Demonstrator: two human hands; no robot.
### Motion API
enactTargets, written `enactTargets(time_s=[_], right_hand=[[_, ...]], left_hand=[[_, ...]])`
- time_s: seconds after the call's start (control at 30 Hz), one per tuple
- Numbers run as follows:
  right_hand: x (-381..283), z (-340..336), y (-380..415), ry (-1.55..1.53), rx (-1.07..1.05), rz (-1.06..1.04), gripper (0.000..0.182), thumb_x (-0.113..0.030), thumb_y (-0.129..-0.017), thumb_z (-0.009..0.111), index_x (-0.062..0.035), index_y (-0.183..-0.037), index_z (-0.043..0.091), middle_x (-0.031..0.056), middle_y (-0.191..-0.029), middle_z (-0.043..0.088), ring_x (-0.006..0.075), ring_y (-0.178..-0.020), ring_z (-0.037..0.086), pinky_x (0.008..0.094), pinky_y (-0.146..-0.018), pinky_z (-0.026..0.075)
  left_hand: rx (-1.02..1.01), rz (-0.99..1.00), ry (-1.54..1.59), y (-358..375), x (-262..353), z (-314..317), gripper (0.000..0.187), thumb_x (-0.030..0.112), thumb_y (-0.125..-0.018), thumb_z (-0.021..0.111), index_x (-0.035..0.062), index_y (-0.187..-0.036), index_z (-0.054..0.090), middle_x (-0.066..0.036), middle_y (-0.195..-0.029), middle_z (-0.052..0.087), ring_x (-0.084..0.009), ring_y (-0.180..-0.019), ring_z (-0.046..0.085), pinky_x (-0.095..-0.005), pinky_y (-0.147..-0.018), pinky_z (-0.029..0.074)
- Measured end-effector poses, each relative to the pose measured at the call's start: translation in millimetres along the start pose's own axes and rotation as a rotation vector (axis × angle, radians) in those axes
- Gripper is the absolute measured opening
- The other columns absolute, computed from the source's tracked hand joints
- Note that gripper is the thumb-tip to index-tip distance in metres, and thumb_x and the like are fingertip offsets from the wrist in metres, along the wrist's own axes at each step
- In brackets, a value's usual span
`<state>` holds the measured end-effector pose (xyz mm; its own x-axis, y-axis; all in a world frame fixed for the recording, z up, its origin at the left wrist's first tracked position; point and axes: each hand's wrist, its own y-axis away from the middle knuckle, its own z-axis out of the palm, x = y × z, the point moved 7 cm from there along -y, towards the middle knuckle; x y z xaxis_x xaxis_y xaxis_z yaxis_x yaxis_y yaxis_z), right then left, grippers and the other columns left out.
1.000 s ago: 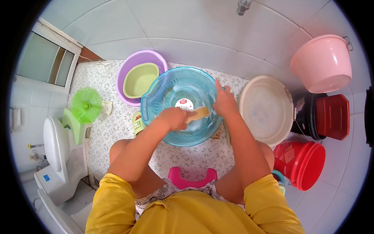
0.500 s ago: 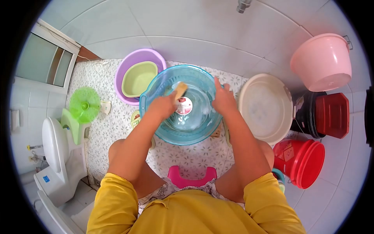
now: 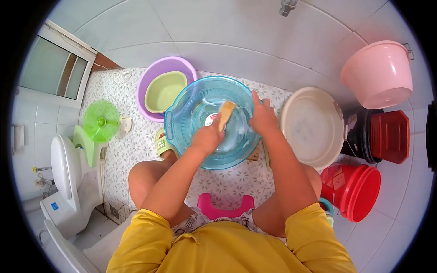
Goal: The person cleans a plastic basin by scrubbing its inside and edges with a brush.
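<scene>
A large translucent blue basin (image 3: 184,113) sits tilted in front of me, with white suds on its inner surface. My left hand (image 3: 208,138) is closed around a wooden scrubbing brush (image 3: 226,114) inside it. The brush partly covers a round white and red label (image 3: 210,119) at the basin's bottom; its bristles are hidden. At the right side, my right hand (image 3: 263,116) is closed over the basin's rim, fingers on the outside and thumb toward the far edge.
A purple basin (image 3: 143,86) with a green basin (image 3: 166,91) inside stands at the back left. Beside the blue basin is a cream basin (image 3: 314,127). Red buckets (image 3: 346,191) lie at right, and a pink bucket (image 3: 378,75) hangs on the wall. A toilet (image 3: 63,164) stands left.
My left hand has moved the brush right and toward me across the basin's inside, from above the label to its right side. My right hand keeps its hold on the rim.
</scene>
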<state>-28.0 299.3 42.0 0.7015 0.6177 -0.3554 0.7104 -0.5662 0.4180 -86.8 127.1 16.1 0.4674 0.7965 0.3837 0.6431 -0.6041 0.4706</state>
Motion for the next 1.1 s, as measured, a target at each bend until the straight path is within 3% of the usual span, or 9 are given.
enactTargets(time_s=[0.1,0.33,0.43,0.53,0.67,0.77,0.83,1.0,1.1], right_hand=[[-1.0,-0.7,1.1,0.006,-0.011,-0.001,0.085,-0.004,-0.071,0.065,-0.0236,-0.142,0.023,0.0183,-0.128,0.038,0.0403,-0.11,0.049,0.045,-0.088,0.046],[-2.8,1.7,1.5,-0.008,0.0,-0.017,0.085,-0.003,-0.071,0.064,-0.0225,-0.142,0.023,0.0193,-0.127,0.039,0.0413,-0.108,0.05,0.0458,-0.087,0.046],[-2.5,2.0,1.7,-0.004,0.012,-0.014,0.084,-0.003,-0.071,0.064,-0.0223,-0.142,0.024,0.0194,-0.125,0.04,0.0414,-0.107,0.05,0.0455,-0.087,0.047],[-3.3,-1.6,3.5,-0.018,-0.011,-0.014,0.084,-0.003,-0.07,0.064,-0.0227,-0.142,0.024,0.0192,-0.125,0.04,0.0411,-0.107,0.05,0.0444,-0.087,0.047],[-2.7,-2.4,2.9,-0.03,-0.02,-0.022,0.087,-0.002,-0.068,0.064,-0.0227,-0.142,0.023,0.0205,-0.124,0.042,0.0398,-0.104,0.054,0.0424,-0.087,0.047],[-2.6,-1.3,2.4,-0.027,-0.035,-0.011,0.086,-0.004,-0.069,0.065,-0.0233,-0.142,0.024,0.0186,-0.124,0.041,0.0401,-0.105,0.052,0.0429,-0.088,0.047],[-1.4,-0.8,2.2,-0.016,-0.035,-0.008,0.086,-0.004,-0.07,0.065,-0.0231,-0.142,0.024,0.0185,-0.124,0.041,0.0398,-0.105,0.052,0.0429,-0.088,0.047],[-2.1,-2.9,3.0,-0.019,0.009,-0.03,0.088,0.001,-0.067,0.063,-0.0202,-0.143,0.023,0.0237,-0.122,0.043,0.0398,-0.102,0.056,0.042,-0.087,0.047],[-1.9,-2.4,2.4,-0.032,0.018,-0.038,0.089,0.001,-0.067,0.063,-0.0203,-0.143,0.023,0.0239,-0.122,0.043,0.04,-0.101,0.056,0.0419,-0.087,0.047]], left_hand=[[0.099,-0.128,0.081,2.4,-23.6,-9.8,0.068,0.033,-0.084,0.054,0.0106,-0.142,0.025,-0.026,-0.093,0.063,-0.0405,-0.086,0.062,-0.0478,-0.078,0.048],[0.348,-0.061,0.407,-5.9,-33.4,2.1,0.07,0.035,-0.084,0.054,0.0069,-0.141,0.025,-0.027,-0.098,0.062,-0.0432,-0.088,0.06,-0.047,-0.081,0.046],[0.155,-0.159,0.357,-2.2,-13.9,5.6,0.07,0.034,-0.082,0.055,0.0075,-0.141,0.027,-0.028,-0.102,0.061,-0.0424,-0.092,0.06,-0.0462,-0.083,0.046],[-0.032,0.034,0.239,7.2,9.8,15.5,0.068,0.032,-0.081,0.056,0.0098,-0.14,0.03,-0.028,-0.105,0.059,-0.0412,-0.094,0.06,-0.0462,-0.082,0.047],[-0.061,0.168,0.189,15.3,7.9,19.5,0.066,0.032,-0.082,0.056,0.0093,-0.138,0.032,-0.027,-0.1,0.061,-0.0412,-0.089,0.061,-0.047,-0.079,0.048],[0.114,0.1,0.205,5.6,2.9,4.9,0.064,0.031,-0.082,0.057,0.009,-0.137,0.034,-0.024,-0.093,0.064,-0.0418,-0.083,0.062,-0.0478,-0.075,0.05],[0.197,-0.077,0.147,-1.3,-3.0,-12.5,0.062,0.031,-0.082,0.057,0.0087,-0.136,0.035,-0.024,-0.086,0.065,-0.0418,-0.077,0.062,-0.0483,-0.07,0.05],[0.121,-0.016,0.105,-6.0,-3.5,-2.0,0.064,0.03,-0.082,0.057,0.0091,-0.138,0.033,-0.026,-0.087,0.064,-0.0407,-0.078,0.063,-0.0471,-0.071,0.051],[-0.047,0.052,0.002,5.0,3.7,5.6,0.067,0.029,-0.08,0.058,0.011,-0.139,0.032,-0.024,-0.093,0.063,-0.0391,-0.083,0.062,-0.0459,-0.074,0.05]])
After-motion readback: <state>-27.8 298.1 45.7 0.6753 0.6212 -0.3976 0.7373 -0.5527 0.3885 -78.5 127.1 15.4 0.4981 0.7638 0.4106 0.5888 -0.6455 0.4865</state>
